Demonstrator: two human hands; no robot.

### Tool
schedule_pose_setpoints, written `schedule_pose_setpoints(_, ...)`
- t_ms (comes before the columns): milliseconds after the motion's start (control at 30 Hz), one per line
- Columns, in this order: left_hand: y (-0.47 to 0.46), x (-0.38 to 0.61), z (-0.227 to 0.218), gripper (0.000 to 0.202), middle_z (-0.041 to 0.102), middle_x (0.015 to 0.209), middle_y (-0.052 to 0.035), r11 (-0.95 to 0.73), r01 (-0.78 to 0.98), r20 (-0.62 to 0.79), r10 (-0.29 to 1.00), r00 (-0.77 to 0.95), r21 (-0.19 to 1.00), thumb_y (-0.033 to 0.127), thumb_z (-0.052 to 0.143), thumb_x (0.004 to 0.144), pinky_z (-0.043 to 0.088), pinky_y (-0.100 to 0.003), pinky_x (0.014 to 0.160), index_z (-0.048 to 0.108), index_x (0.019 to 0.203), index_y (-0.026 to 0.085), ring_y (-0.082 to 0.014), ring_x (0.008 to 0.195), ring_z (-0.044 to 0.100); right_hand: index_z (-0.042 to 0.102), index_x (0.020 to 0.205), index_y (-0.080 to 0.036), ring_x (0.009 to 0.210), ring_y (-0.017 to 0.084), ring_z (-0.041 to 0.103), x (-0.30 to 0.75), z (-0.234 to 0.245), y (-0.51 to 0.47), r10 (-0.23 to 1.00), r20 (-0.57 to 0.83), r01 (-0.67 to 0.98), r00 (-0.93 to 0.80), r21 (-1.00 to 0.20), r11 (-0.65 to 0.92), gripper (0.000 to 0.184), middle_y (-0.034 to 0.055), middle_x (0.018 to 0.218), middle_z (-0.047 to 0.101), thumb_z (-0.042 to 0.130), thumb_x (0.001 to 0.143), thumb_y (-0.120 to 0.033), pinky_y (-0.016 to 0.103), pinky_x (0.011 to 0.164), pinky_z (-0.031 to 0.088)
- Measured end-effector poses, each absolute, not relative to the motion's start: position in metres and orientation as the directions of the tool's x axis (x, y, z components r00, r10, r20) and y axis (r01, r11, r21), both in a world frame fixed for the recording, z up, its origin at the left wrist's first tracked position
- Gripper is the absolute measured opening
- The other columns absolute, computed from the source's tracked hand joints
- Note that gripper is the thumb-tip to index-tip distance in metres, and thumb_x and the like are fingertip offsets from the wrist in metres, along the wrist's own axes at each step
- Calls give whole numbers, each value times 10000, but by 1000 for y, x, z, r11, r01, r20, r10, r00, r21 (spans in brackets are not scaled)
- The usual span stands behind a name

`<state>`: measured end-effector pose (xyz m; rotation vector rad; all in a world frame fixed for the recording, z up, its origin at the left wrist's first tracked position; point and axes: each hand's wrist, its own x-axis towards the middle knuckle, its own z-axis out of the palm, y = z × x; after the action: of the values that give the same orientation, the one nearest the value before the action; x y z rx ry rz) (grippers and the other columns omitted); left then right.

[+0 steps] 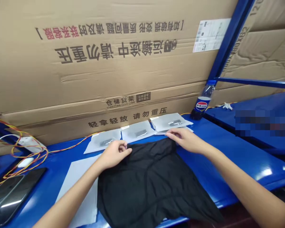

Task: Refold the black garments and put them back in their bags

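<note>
A black garment [149, 183], with curved seams like a pair of shorts, is spread out in front of me. Its lower end reaches the table's front edge. My left hand [114, 154] pinches its far left corner, fingers curled in. At the far right corner, my right hand [184, 139] grips the top edge between thumb and fingers. The top edge is stretched between both hands. Partly under the left forearm lies a flat white bag [79, 182]. Just beyond the garment are frosted packets with dark contents: a left packet [102, 141], a middle packet [137, 131] and a right packet [169, 122].
A cola bottle [202, 101] stands at the back right by a blue shelf post [230, 41]. Large cardboard [121, 76] walls off the back. On the left of the blue table [54, 171] are tangled red-yellow wires [41, 155], a power strip [32, 144] and a dark phone [21, 193].
</note>
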<state>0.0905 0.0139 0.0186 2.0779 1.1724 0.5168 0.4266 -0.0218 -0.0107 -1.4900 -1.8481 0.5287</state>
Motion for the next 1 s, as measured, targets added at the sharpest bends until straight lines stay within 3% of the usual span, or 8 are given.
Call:
schedule_pose_setpoints(133, 27, 90, -6, 411, 548, 597, 43, -331, 576, 60, 897, 437, 747, 605, 666, 829, 406, -280, 571, 555, 739, 220, -151, 562, 497, 772, 941, -210, 664, 216, 623, 427, -27, -3, 978, 187, 681, -94, -704, 201, 473, 30, 730, 700, 647, 894, -663, 342, 618, 493)
schedule_pose_setpoints(233, 26, 87, -16, 457, 506, 601, 39, -380, 569, 110, 886, 451, 729, 618, 639, 862, 414, -277, 595, 530, 674, 217, -146, 587, 475, 746, 954, -208, 664, 204, 616, 430, -38, -5, 975, 208, 644, -81, -736, 210, 454, 5, 718, 665, 734, 824, -642, 337, 631, 503)
schedule_pose_setpoints(333, 27, 84, -17, 455, 494, 598, 38, -384, 563, 109, 881, 460, 731, 609, 638, 867, 416, -278, 603, 544, 665, 213, -144, 586, 454, 623, 755, -229, 646, 192, 570, 432, -39, -5, 974, 202, 648, -105, -729, 221, 403, -8, 666, 615, 690, 853, -614, 330, 619, 465)
schedule_pose_setpoints(433, 29, 84, -16, 427, 512, 603, 33, -376, 566, 101, 884, 456, 734, 588, 649, 860, 429, -283, 616, 567, 675, 213, -149, 589, 464, 511, 681, -243, 643, 188, 539, 433, -36, -3, 976, 174, 668, -129, -712, 215, 415, -15, 642, 572, 650, 881, -580, 323, 608, 424)
schedule_pose_setpoints(1000, 29, 82, -21, 351, 602, 640, 29, -364, 567, 102, 893, 439, 739, 560, 664, 860, 487, -308, 658, 655, 861, 209, -170, 612, 549, 500, 698, -251, 636, 187, 526, 434, -40, 0, 974, 180, 699, -140, -679, 226, 411, -22, 651, 557, 628, 910, -579, 327, 620, 415)
